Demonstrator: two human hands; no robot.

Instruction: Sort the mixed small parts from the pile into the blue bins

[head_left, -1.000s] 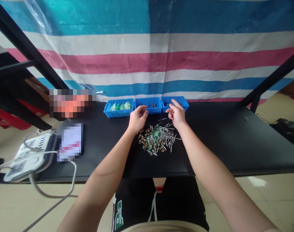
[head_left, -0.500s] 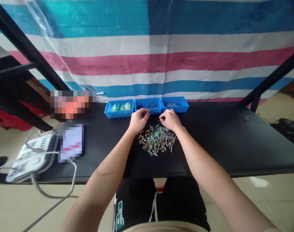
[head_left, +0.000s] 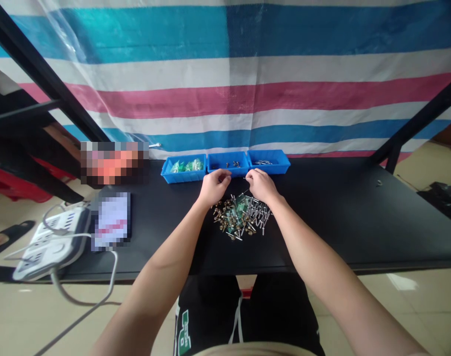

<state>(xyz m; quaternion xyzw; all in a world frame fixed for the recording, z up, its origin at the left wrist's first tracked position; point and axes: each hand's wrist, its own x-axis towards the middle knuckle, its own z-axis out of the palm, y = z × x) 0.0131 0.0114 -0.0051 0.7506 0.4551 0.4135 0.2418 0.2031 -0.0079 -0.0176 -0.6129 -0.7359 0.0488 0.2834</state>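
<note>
My left hand [head_left: 215,188] is closed, thumb against curled fingers, just in front of the middle blue bin [head_left: 218,165]. Whatever lies in its grip is hidden. Opposite it, my right hand [head_left: 262,185] pinches at the front of the right blue bin [head_left: 279,162]. A tiny bright tip shows by its fingertips, too small to name. Below both hands lies a mixed pile: brass-coloured screw-like pieces [head_left: 220,216], small green packets [head_left: 240,206] and silver pop rivets [head_left: 261,217]. The middle bin holds a few small metal pieces, the right one several thin silver pins.
The left blue bin [head_left: 165,171] holds green packets. A power strip [head_left: 51,247] with cables and a blurred flat device [head_left: 112,220] occupy the table's left side. A small metal piece [head_left: 379,183] lies far right. Black frame posts flank the table; another person stands at left.
My right hand has risen slightly toward the bins, and the thin piece near its fingertips shows less. My left hand stays almost in place. The view has shifted a little.
</note>
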